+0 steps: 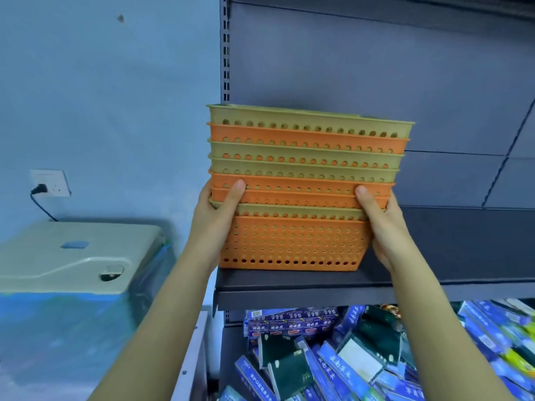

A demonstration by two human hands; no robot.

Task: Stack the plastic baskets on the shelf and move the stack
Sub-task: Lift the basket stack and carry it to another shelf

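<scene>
A stack of several nested plastic baskets [298, 198], orange and olive-green with rows of round holes, stands at the left end of a dark grey metal shelf [434, 287]. My left hand [215, 215] grips the stack's left side, thumb on the front of an orange rim. My right hand [382, 221] grips the right side the same way. The fingers of both hands are hidden behind the baskets. The bottom orange basket sits at the shelf's front edge; whether it is touching the shelf or slightly lifted I cannot tell.
The shelf's slotted upright [225, 53] rises just left of the stack. On the lower shelf lie several blue and green boxes [347, 357]. A beige machine [78, 256] under blue plastic wrap stands at left, below a wall socket [50, 183].
</scene>
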